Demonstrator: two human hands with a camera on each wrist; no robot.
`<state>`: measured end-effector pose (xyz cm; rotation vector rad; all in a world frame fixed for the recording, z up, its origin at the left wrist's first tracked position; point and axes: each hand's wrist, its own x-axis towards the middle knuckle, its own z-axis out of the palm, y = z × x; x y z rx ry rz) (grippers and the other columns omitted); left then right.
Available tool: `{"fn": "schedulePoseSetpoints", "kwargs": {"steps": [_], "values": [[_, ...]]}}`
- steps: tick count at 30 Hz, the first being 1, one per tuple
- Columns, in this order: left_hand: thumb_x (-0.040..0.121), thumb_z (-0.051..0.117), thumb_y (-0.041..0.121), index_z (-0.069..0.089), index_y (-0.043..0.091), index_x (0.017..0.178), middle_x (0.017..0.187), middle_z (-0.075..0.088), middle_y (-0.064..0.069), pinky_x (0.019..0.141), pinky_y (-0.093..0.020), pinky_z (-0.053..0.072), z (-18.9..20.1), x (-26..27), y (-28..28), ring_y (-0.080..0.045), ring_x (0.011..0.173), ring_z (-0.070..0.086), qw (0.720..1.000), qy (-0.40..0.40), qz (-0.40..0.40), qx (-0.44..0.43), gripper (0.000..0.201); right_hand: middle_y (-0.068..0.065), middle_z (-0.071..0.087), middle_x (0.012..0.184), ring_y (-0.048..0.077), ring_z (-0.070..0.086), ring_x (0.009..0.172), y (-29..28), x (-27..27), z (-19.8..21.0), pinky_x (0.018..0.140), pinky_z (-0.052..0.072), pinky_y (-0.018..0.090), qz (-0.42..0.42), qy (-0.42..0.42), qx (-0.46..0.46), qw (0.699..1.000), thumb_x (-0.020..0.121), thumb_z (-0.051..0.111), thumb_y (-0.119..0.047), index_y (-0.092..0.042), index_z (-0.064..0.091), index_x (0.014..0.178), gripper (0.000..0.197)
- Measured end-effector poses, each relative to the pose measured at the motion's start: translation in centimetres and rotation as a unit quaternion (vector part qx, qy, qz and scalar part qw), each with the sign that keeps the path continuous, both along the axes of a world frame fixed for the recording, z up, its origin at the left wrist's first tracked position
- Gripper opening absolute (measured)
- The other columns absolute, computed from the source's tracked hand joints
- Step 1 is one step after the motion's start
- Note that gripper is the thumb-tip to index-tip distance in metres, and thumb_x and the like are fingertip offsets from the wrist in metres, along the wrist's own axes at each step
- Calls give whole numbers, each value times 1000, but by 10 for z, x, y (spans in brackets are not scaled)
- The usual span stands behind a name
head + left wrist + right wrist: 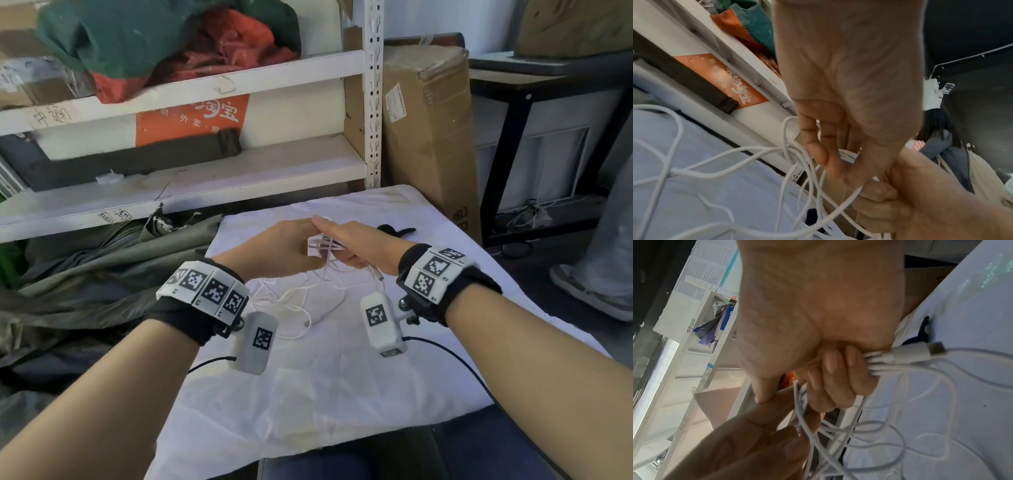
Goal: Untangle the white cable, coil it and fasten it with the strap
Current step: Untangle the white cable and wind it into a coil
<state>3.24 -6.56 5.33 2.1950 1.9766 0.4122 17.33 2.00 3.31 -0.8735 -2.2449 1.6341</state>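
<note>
The white cable (322, 245) is bunched between both hands above the white cloth (308, 394). My right hand (346, 248) grips several gathered strands in curled fingers (830, 378); a USB-C plug (937, 347) sticks out of the fist. My left hand (303, 240) meets it from the left and pinches strands near the right fingers (797, 434). The rest of the cable (301, 301) trails down in loose tangled loops (715, 162) on the cloth. The black strap (397, 230) lies on the cloth just beyond the right hand.
A white metal shelf (191, 178) with bags and boxes stands behind the table. A tall cardboard box (428, 137) leans at the back right. Grey tarpaulin (85, 274) is heaped at the left. Another person's leg and shoe (596, 291) are at the right.
</note>
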Motion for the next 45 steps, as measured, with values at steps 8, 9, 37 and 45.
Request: {"fn": "schedulePoseSetpoints", "kwargs": {"steps": [8, 9, 37, 45], "values": [[92, 58, 31, 66, 26, 90, 53, 60, 9, 51, -11, 40, -3, -4, -3, -6, 49, 51, 988, -135, 58, -52, 10, -2, 27, 53, 11, 21, 46, 1, 0, -5, 42, 21, 17, -27, 21, 52, 998, 98, 40, -45, -13, 52, 86, 36], [91, 59, 32, 67, 23, 89, 53, 59, 5, 50, -13, 39, -5, -6, -2, -8, 49, 50, 987, -139, 67, -51, 12, -1, 29, 54, 11, 22, 47, 1, -1, -6, 42, 21, 18, -32, 28, 51, 998, 98, 42, -41, -13, 52, 86, 32], [98, 50, 23, 65, 10, 98, 69, 53, 5, 48, -9, 39, -2, -75, -8, -1, 46, 41, 601, -729, 191, 266, 20, 17, 64, 113, 21, 55, 86, 32, 2, -44, 94, 50, 36, -219, -6, 37, 975, 91, 42, 11, 6, 65, 112, 31], [98, 49, 18, 68, 7, 94, 64, 54, 5, 46, -14, 29, 6, -54, -5, -5, 45, 37, 888, -408, 153, 147, 22, 12, 45, 132, 21, 54, 108, 35, -12, -1, 93, 42, 27, -216, 82, 240, 943, 97, 46, -15, -11, 57, 122, 28]]}}
